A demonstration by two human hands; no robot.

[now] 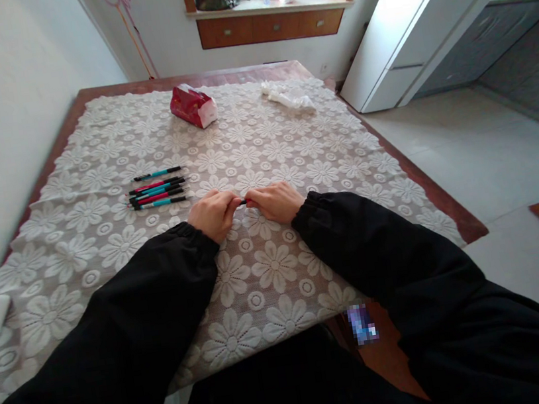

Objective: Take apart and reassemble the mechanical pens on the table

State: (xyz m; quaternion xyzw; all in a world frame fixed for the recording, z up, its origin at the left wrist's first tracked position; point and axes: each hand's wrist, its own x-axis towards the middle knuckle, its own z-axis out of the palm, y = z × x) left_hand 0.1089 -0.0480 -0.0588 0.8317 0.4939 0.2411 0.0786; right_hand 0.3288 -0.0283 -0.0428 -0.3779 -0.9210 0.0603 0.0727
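Together, the left hand [214, 215] and the right hand [277, 201] grip a small pen [243, 202] between them, fingertips closed on it from either side; only a short black and red stretch shows, the rest hidden by the fingers. It is at the near middle of the table [471, 227], above the flowered tablecloth [274, 267]. Just left of the left hand lies a row of red, teal and black pens [156, 190], one teal pen [159, 173] slightly apart on the far side. Farther off sit a red tissue pack [192, 106] and, to its right, a crumpled white bag [289, 97].
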